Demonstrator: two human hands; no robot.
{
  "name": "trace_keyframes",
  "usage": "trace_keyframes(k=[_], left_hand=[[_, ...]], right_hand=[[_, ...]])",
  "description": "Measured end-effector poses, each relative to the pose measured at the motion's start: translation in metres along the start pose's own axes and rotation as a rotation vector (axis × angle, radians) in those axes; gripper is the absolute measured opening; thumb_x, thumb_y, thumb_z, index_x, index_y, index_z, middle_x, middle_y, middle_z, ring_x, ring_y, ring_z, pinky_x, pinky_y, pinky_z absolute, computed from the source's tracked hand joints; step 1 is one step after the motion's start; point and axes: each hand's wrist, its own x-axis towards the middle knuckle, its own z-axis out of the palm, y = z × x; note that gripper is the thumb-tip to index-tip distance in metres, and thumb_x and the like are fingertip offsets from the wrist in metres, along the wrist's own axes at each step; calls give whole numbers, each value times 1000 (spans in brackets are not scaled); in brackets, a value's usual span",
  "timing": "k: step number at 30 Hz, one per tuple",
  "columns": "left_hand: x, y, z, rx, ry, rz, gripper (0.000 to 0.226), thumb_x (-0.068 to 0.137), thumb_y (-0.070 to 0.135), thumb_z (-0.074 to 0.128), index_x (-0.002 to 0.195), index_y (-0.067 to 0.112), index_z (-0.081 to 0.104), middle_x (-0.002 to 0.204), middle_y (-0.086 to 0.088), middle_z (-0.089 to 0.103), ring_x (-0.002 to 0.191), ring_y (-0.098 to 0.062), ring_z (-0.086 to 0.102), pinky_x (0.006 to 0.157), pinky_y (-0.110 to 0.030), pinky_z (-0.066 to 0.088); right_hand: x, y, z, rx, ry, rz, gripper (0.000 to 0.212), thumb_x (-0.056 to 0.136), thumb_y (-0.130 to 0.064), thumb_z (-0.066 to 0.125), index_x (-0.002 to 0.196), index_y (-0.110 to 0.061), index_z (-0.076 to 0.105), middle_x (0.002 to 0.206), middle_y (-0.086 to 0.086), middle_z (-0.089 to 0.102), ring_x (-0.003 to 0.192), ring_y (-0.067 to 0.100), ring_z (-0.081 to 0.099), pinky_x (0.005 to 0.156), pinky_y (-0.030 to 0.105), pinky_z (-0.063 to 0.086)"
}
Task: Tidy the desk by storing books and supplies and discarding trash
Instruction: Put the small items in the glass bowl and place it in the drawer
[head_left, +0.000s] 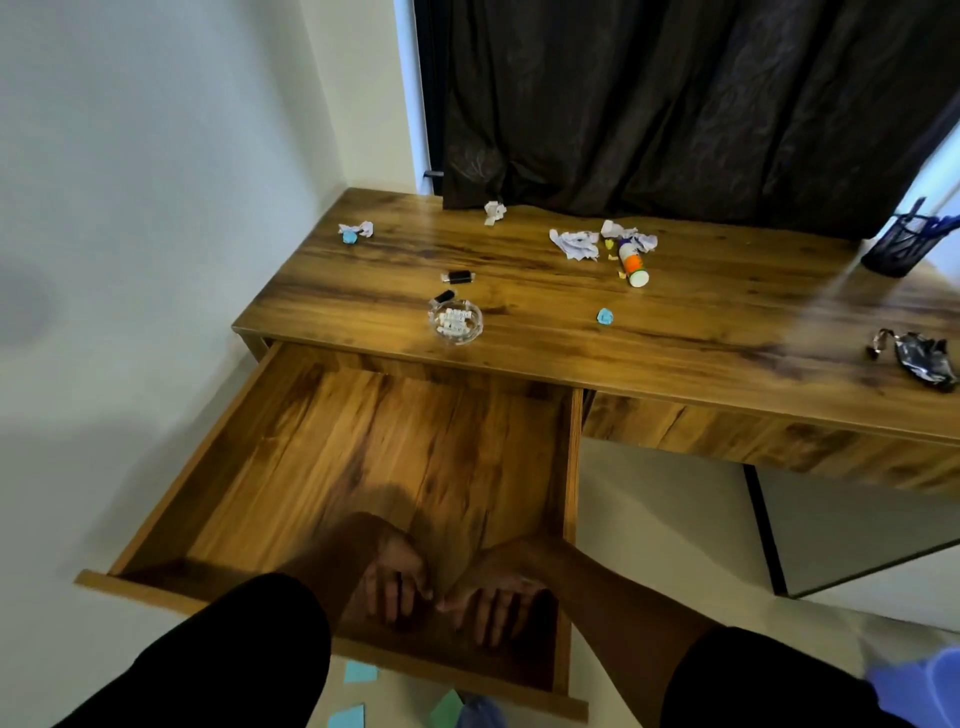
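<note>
I see both hands, left hand (395, 582) and right hand (498, 597), spread wide, holding nothing, inside the open drawer (363, 441); a glass dish (456, 322) holds small white items.

A dark brown curtain (675, 104) hangs down at the far side and covers most of the back. To its left there is a thin strip of bright window (408, 93). A plain white wall (156, 156) fills the left side. The pale floor (660, 514) shows on the near right. A grey panel with a black edge (841, 530) stands there.
</note>
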Motion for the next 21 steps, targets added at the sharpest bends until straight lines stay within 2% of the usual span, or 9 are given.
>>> trace_keyframes(k=[2,3,6,8,10,12,14,16,21], left_hand=[[4,0,-9,13,-62,24,25,104,44,45,97,23,58,93,3,62,82,-17,63,79,-30,51],[8,-1,-20,20,-33,40,25,101,50,45,100,27,55,96,4,59,81,-17,59,76,-28,47],[-4,-1,-57,-62,238,159,24,89,54,56,98,32,58,110,1,61,87,-15,55,58,-18,37],[-17,4,-79,-145,480,259,30,97,39,61,123,24,63,125,-4,63,102,-19,58,58,-11,38],[-25,10,-106,-167,706,342,39,98,32,63,133,14,62,134,-5,62,119,-22,60,73,-15,42],[-33,16,-129,-164,856,360,46,96,37,64,136,16,59,140,-6,57,129,-25,55,95,-28,45],[-32,22,-151,-180,953,382,47,92,38,65,134,19,58,140,-4,56,130,-27,54,104,-36,46],[-32,30,-173,-142,1043,417,47,87,35,65,132,21,56,136,-4,58,125,-25,56,99,-35,49],[-22,43,-228,-95,1162,393,81,82,41,76,148,11,40,145,-11,43,131,-34,46,105,-40,43]], right_hand=[[-3,-5,-13,11,96,-36,68,93,-61,62,142,-13,55,140,16,61,124,30,62,96,40,50],[-7,-7,-20,7,174,-70,67,93,-59,62,142,-15,55,139,14,62,126,30,61,99,41,49],[-23,-18,-48,-13,480,-251,53,90,-51,71,132,-20,60,125,4,67,110,23,67,89,36,55],[-35,-29,-72,-73,643,-348,41,88,-45,75,121,-21,67,119,1,68,104,20,67,83,34,57],[-43,-44,-99,-147,773,-380,37,87,-39,77,117,-20,71,122,3,69,112,23,66,94,41,56],[-52,-58,-123,-194,900,-403,37,86,-40,75,117,-22,70,120,3,69,110,22,66,95,43,56],[-61,-72,-147,-239,1031,-436,44,85,-44,73,123,-24,64,122,2,67,110,22,64,94,42,55],[-68,-86,-172,-307,1123,-454,55,88,-46,72,136,-23,56,133,4,62,121,24,60,97,39,51],[-67,-119,-230,-297,1241,-395,98,73,-65,76,153,-25,37,154,8,42,138,33,44,109,44,44]])
